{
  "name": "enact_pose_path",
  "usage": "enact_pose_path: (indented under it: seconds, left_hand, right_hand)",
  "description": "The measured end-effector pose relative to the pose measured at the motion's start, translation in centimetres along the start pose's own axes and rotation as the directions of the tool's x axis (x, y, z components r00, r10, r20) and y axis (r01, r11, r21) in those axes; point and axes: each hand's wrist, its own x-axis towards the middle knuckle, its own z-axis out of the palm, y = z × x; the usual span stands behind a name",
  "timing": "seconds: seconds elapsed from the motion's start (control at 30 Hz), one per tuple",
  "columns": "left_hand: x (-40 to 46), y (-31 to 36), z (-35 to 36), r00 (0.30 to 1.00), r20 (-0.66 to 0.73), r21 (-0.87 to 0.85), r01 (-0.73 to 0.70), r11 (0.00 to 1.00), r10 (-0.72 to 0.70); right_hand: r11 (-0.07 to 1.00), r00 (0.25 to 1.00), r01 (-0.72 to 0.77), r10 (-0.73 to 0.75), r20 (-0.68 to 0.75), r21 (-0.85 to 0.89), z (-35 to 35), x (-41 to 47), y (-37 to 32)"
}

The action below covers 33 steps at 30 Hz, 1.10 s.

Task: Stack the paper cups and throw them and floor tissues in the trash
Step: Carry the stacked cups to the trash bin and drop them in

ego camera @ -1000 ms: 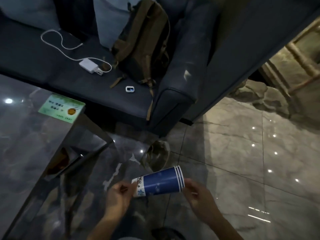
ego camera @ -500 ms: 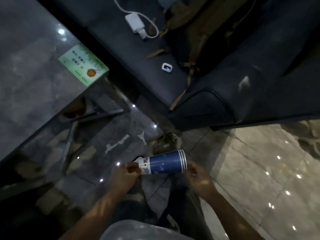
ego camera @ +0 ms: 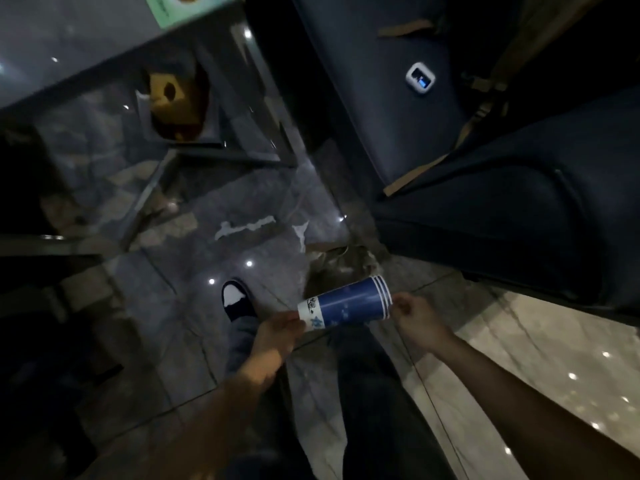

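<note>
A stack of blue paper cups [ego camera: 349, 302] lies sideways between my hands, several white rims nested at its right end. My left hand [ego camera: 277, 332] grips the white-printed bottom end. My right hand [ego camera: 414, 315] pinches the rim end. On the floor just beyond the cups sits a crumpled brownish tissue [ego camera: 337, 261]. Two white tissue scraps [ego camera: 244, 226] lie farther out on the grey tiles. No trash bin can be made out.
A dark blue sofa [ego camera: 519, 216] fills the right, with a small white device [ego camera: 420, 79] and tan bag straps on it. A glass-topped table [ego camera: 86, 64] stands at upper left, a yellow box [ego camera: 175, 100] beneath it. My shoe [ego camera: 237, 299] is below.
The view has tipped further down and swung left; the sofa and table slid up and away. My legs and shoe have come into view. The cups stay held at both ends.
</note>
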Motion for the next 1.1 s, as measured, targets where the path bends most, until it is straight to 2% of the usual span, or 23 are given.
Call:
enact_pose_path:
  seconds: [0.1,0.27,0.6,0.73,1.1]
  left_hand:
    - [4.4,-1.1,0.9,1.000,0.031,0.005,-0.001,1.000,0.000]
    - [12.0,-1.9,1.7,1.000,-0.003,0.038,0.000,0.999,0.000]
    - [21.2,-4.2,3.1,0.991,0.051,-0.062,0.124,0.990,-0.120]
    - [23.7,-4.7,3.6,0.995,0.021,-0.066,0.102,0.993,-0.101]
    - [26.0,-4.7,2.2,0.999,0.025,0.070,-0.024,0.997,0.022]
  right_hand:
    - [0.999,0.998,-0.030,0.028,-0.054,-0.026,1.3,4.5,1.9]
    - [0.995,0.995,-0.035,0.026,-0.096,-0.092,4.3,11.6,4.7]
    - [0.980,0.971,-0.071,0.026,-0.237,-0.186,7.2,19.9,8.0]
    - [0.979,0.971,-0.082,0.038,-0.234,-0.184,7.7,22.1,8.6]
    - [0.917,0.982,-0.090,0.015,-0.191,-0.389,9.8,24.0,8.4]
